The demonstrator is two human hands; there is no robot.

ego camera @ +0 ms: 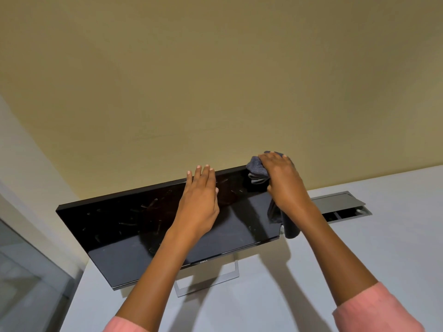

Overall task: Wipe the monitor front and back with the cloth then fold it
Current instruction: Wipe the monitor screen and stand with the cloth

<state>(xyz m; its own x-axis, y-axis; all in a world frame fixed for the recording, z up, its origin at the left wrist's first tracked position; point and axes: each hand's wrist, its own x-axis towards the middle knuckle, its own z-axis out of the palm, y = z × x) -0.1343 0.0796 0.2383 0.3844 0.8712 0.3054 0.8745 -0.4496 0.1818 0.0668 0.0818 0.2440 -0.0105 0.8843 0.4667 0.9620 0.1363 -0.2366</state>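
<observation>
A black flat monitor (124, 226) stands on a silver frame stand (230, 274) on a white desk, its dark screen facing me and marked with smudges. My left hand (200, 200) lies flat on the upper middle of the screen, with the fingertips curled over the top edge. My right hand (282, 180) grips a bunched dark grey cloth (257, 170) and presses it on the screen's upper right corner. A loose end of the cloth hangs down past the monitor's right edge below my wrist.
The white desk (383, 248) runs from the monitor toward me and to the right. A grey cable hatch (345, 207) with its lid raised sits in the desk behind the monitor's right side. A beige wall rises behind. A glass panel is at the far left.
</observation>
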